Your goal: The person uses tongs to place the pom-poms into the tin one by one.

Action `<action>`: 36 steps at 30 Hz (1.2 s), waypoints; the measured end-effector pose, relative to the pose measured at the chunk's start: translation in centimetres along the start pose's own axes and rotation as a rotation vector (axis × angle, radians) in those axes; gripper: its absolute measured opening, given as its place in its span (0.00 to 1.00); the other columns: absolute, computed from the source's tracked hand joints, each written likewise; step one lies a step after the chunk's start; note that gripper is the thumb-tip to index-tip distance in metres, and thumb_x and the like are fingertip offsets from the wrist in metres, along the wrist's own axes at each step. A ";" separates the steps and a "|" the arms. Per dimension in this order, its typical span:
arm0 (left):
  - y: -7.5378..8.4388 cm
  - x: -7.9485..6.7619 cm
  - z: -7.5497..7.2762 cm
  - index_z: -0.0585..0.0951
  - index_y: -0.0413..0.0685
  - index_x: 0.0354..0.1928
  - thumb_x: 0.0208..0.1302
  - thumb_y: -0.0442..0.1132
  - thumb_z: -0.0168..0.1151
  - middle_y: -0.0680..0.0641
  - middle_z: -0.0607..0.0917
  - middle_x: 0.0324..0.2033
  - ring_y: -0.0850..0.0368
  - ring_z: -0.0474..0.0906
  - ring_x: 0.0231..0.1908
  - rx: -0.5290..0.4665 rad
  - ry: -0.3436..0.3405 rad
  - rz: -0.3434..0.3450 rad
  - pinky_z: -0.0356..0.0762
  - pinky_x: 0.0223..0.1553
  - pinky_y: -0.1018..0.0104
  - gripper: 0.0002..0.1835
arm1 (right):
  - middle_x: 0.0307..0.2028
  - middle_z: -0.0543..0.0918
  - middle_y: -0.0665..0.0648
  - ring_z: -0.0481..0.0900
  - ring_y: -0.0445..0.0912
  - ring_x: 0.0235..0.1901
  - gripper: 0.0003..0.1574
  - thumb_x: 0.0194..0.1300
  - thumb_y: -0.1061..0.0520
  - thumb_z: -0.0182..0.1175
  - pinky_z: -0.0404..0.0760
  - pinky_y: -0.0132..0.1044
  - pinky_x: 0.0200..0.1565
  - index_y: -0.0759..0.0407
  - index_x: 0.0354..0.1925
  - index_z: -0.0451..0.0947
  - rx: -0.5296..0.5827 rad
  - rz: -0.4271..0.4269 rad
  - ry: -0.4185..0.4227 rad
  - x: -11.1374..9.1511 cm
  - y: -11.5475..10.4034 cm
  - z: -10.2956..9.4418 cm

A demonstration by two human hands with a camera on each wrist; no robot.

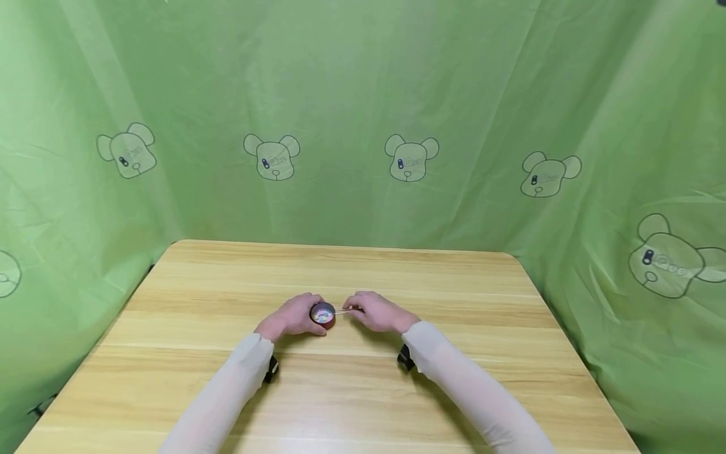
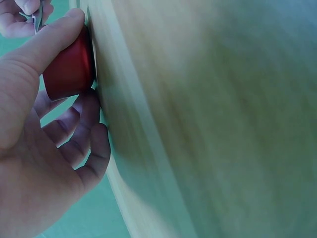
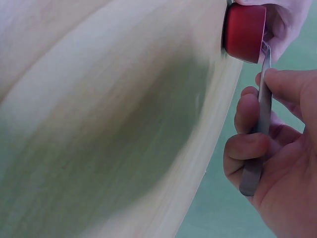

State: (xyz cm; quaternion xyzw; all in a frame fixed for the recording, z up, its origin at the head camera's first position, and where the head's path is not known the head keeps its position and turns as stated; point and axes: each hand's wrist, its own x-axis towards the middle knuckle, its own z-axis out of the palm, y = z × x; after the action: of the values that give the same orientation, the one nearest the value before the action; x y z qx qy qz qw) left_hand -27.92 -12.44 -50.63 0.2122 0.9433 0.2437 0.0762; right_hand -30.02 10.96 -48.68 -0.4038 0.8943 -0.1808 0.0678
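Note:
A small round red tin point(image 1: 327, 325) stands on the wooden table, with small multicoloured pieces point(image 1: 323, 314) inside. My left hand point(image 1: 293, 315) holds its side, thumb and fingers curved around the wall. The left wrist view shows the red wall point(image 2: 72, 69) between thumb and fingers. My right hand point(image 1: 377, 311) grips metal tweezers point(image 3: 264, 109), their handle running along the curled fingers. The tweezers' tips reach the tin's open mouth from the right. Whether they pinch a piece is too small to tell.
The wooden table point(image 1: 340, 391) spreads around both hands. A green curtain point(image 1: 351, 75) printed with bear heads hangs behind it and along both sides. Dark wrist devices point(image 1: 405, 358) sit under the sleeves.

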 end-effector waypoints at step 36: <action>-0.3 0.0 0.2 0.75 0.48 0.51 0.44 0.52 0.76 0.50 0.77 0.41 0.53 0.74 0.43 -0.005 0.009 0.010 0.71 0.48 0.55 0.32 | 0.35 0.80 0.51 0.75 0.43 0.35 0.08 0.67 0.63 0.56 0.75 0.41 0.41 0.59 0.43 0.78 0.060 0.123 0.128 -3.7 4.7 -1.7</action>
State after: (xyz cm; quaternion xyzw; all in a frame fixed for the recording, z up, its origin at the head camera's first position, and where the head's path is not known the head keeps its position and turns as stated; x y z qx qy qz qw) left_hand -27.96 -12.57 -50.99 0.2158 0.9419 0.2472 0.0712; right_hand -31.26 17.07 -49.03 -0.3335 0.9140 -0.2286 0.0335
